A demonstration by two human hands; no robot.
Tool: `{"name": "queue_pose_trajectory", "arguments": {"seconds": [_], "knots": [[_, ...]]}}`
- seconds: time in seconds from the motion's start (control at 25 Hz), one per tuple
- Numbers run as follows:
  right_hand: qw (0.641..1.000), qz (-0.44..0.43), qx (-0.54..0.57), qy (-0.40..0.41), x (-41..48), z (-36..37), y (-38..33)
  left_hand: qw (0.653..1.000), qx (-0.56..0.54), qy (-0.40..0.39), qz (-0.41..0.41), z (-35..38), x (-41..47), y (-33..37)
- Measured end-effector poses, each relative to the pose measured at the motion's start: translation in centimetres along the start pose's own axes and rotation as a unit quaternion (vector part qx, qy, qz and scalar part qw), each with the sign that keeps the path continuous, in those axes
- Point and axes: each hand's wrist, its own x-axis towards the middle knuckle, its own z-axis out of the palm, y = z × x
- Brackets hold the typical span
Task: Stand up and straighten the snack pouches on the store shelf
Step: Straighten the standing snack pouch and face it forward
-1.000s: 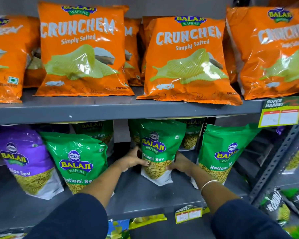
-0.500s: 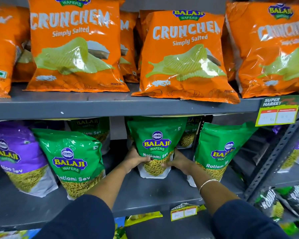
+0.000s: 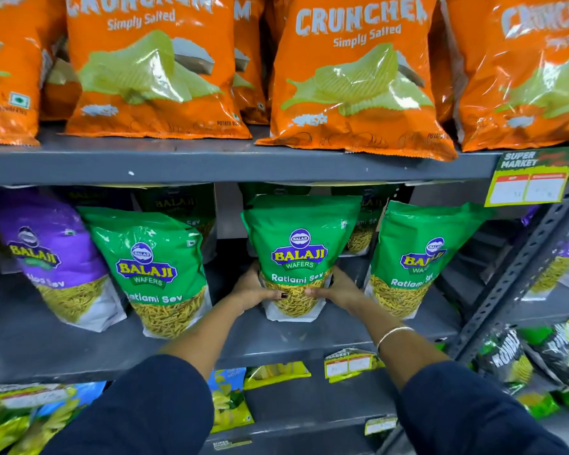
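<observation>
Fingers (image 3: 278, 294) of both hands pinch the centre green pouch (image 3: 298, 254) low down, thumbs on its front over the clear window, the other fingers hidden behind it. That pouch stands upright at mid-frame on the middle shelf (image 3: 276, 339), its base on the grey board.

Orange chip bags (image 3: 352, 77) fill the top of the frame in a row on the upper shelf (image 3: 211, 165), some leaning. Across the middle shelf, a green pouch (image 3: 151, 270) at centre left tilts to the left, just beside a purple pouch (image 3: 46, 257) at far left that also leans. Another green pouch (image 3: 414, 257) right of centre leans slightly, close to the right hand (image 3: 339, 290). More green pouches sit behind in shadow. Left hand (image 3: 253, 290) presses the held pouch's left edge. Dark blue sleeves (image 3: 145, 412) cover both forearms at the bottom of the frame. A yellow price tag (image 3: 529, 185) hangs at the upper shelf's right end. A thin bangle (image 3: 391, 334) circles the right wrist.
</observation>
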Motion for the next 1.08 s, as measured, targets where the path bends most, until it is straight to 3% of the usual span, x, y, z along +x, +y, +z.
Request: {"name": "queue_pose_trajectory", "arguments": {"seconds": [0.16, 0.2, 0.28, 0.36, 0.4, 0.48, 0.52, 0.6, 0.68, 0.72, 0.8, 0.84, 0.88, 0.96, 1.04, 1.08], "knots": [[0.995, -0.066, 0.069, -0.04, -2.6, 1.3, -2.6, 1.0, -0.011, -0.013, 0.002, -0.3, -2.1, -0.3], [0.99, -0.091, 0.109, 0.007, -2.8, 1.2, -4.6, 1.0, -0.031, -0.004, 0.007, -0.2, -2.3, 0.0], [0.962, -0.11, 0.165, 0.186, -2.8, -0.1, -9.6, 0.996, -0.086, 0.013, 0.014, -0.2, -2.1, 0.6], [0.942, -0.161, 0.059, 0.289, -2.9, -1.3, -14.0, 0.994, -0.107, 0.008, 0.015, -0.2, -1.9, 0.9], [0.939, -0.176, -0.081, 0.286, -2.9, -1.4, -15.6, 0.994, -0.104, 0.005, 0.013, -0.1, -2.0, 1.0], [0.901, -0.135, -0.384, 0.15, -3.2, -0.6, -17.9, 0.994, -0.108, 0.01, 0.004, 0.0, -2.1, 0.9], [0.877, -0.116, -0.457, 0.089, -3.2, 0.0, -18.6, 0.994, -0.11, 0.011, 0.002, -0.1, -2.1, 0.8], [0.876, -0.113, -0.462, 0.077, -3.0, 1.0, -19.1, 0.994, -0.106, 0.007, 0.001, 0.0, -2.1, 0.7], [0.877, -0.18, -0.421, 0.145, -3.4, 1.6, -18.7, 0.995, -0.1, 0.01, -0.005, -0.1, -2.1, 0.7], [0.838, -0.25, -0.432, 0.222, -3.6, 1.8, -17.5, 0.995, -0.099, 0.009, -0.003, -0.3, -1.9, 0.7], [0.724, -0.372, -0.446, 0.372, -3.9, 1.8, -13.8, 0.995, -0.103, -0.007, 0.006, -0.4, -1.6, 0.6], [0.701, -0.399, -0.421, 0.415, -4.0, 1.7, -11.7, 0.994, -0.107, -0.019, 0.005, -0.4, -1.5, 0.5], [0.715, -0.387, -0.384, 0.438, -4.1, 1.6, -9.3, 0.994, -0.107, -0.031, -0.001, -0.5, -1.4, 0.3], [0.815, -0.254, -0.299, 0.427, -4.1, 1.9, -4.7, 0.994, -0.098, -0.044, -0.014, -0.3, -1.4, -0.6], [0.942, -0.113, -0.14, 0.283, -3.4, 2.3, -1.2, 0.996, -0.081, -0.041, -0.021, 0.2, -1.3, -1.3], [0.981, -0.064, -0.062, 0.172, -3.0, 2.5, -0.2, 0.997, -0.068, -0.034, -0.022, 0.4, -1.2, -1.6]]}}
